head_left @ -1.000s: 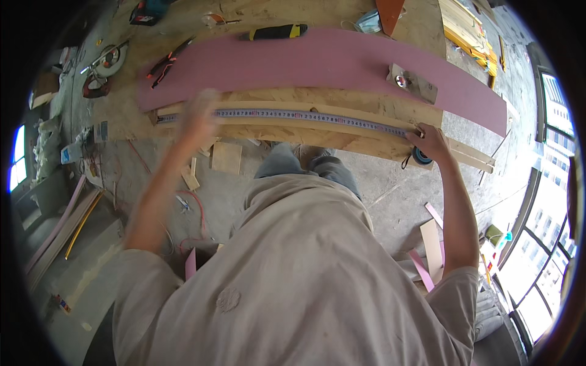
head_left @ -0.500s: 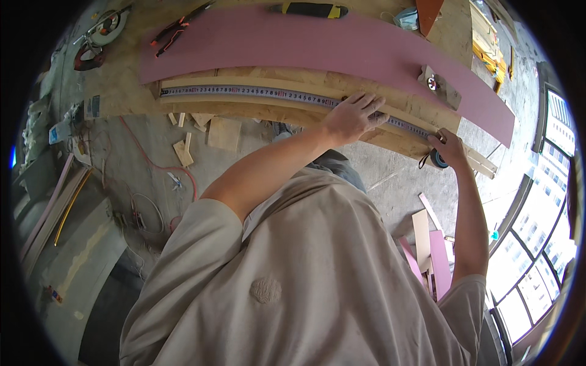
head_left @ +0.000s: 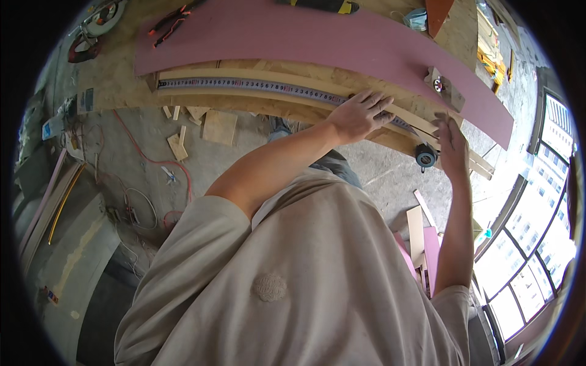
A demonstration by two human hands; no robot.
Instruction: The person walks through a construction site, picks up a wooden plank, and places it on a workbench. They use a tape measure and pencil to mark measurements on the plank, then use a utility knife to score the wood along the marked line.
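Tape blade (head_left: 262,87) runs left-right; tape case (head_left: 425,157) just left of right hand (head_left: 453,145), fingers apparently extended; left hand (head_left: 359,118), fingers spread, over blade.

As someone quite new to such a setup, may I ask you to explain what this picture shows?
Of course. There is no machine here: a person works with two bare hands. The view comes from a fisheye camera worn on the head, looking down, so straight edges bend.

On the brown wooden worktop lie a long flat pink panel, black-and-orange pliers and a long pale wooden strip. A thin grey measuring tape with dark markings runs along the strip.

The left hand lies across the tape. The right hand is near the strip's right end, beside the dark rounded tape case, and does not appear to grip it.
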